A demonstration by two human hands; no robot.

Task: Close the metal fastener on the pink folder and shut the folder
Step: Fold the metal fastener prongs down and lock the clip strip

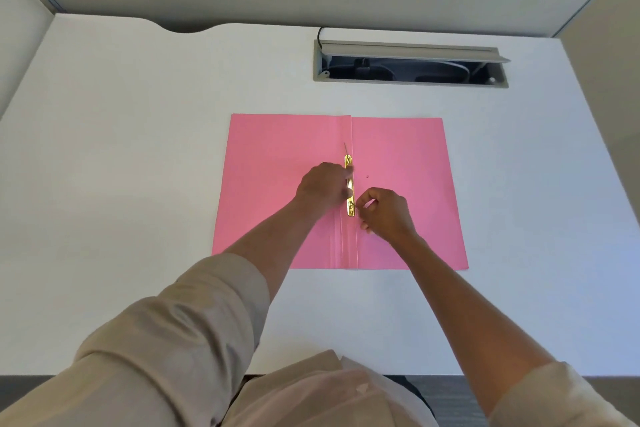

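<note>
**Folder open, both hands on fastener**

Gold metal fastener (349, 185) runs along the spine of the pink folder (401, 191), lying open flat mid-bench (138, 149). One prong sticks up at far end. Left hand (323, 187) fingers pressed on the bar; right hand (386, 213) fingers pinching its near end.

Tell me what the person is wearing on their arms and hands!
Both arms wear loose, light beige cloth sleeves, wrinkled and pushed up toward the elbows: the left sleeve and the right sleeve. Below them the forearms are bare. The left hand and the right hand are bare too, with no gloves, and no rings, watch or bracelets that I can see.
</note>
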